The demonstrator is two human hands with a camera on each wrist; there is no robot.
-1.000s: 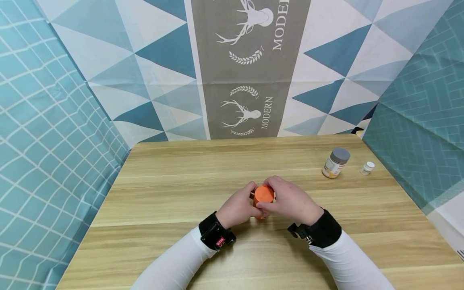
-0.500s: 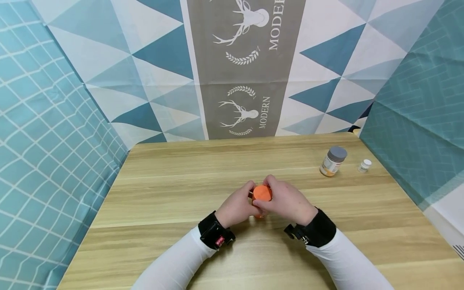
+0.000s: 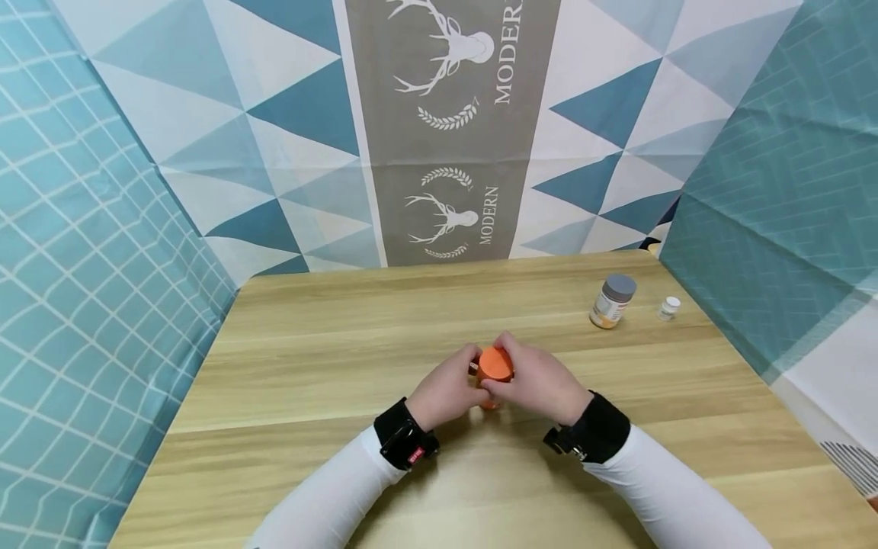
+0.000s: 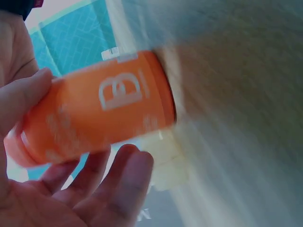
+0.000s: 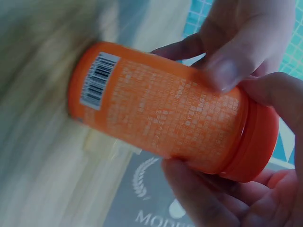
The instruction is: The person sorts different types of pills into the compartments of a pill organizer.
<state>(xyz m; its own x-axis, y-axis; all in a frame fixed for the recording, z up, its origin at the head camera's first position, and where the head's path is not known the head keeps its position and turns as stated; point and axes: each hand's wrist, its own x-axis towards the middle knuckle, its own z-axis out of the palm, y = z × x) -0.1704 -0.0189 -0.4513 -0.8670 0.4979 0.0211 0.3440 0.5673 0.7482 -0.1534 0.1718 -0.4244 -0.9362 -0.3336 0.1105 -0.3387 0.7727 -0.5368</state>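
Note:
An orange pill bottle (image 3: 490, 400) with printed text and a barcode stands roughly upright between both hands, near the middle of the table; whether its base touches the wood I cannot tell. Its orange lid (image 3: 495, 364) is on. The left hand (image 3: 449, 390) grips the bottle's body from the left, its thumb (image 5: 227, 73) pressed on the label in the right wrist view. The right hand (image 3: 543, 381) curls its thumb and fingers round the lid, with one finger (image 5: 199, 191) against the body. Hands hide much of the bottle in the head view.
Toward the far right of the wooden table (image 3: 329, 335) stand a white bottle with a grey lid (image 3: 613, 302) and a much smaller white-capped bottle (image 3: 668, 308). Patterned cloths hang at the back (image 3: 302, 152), left (image 3: 89, 267) and right (image 3: 775, 198).
The head view has swung slightly rightward, so the far bottles sit further left in it. Both hands keep their hold on the orange pill bottle, and the right hand has shifted a little about the lid.

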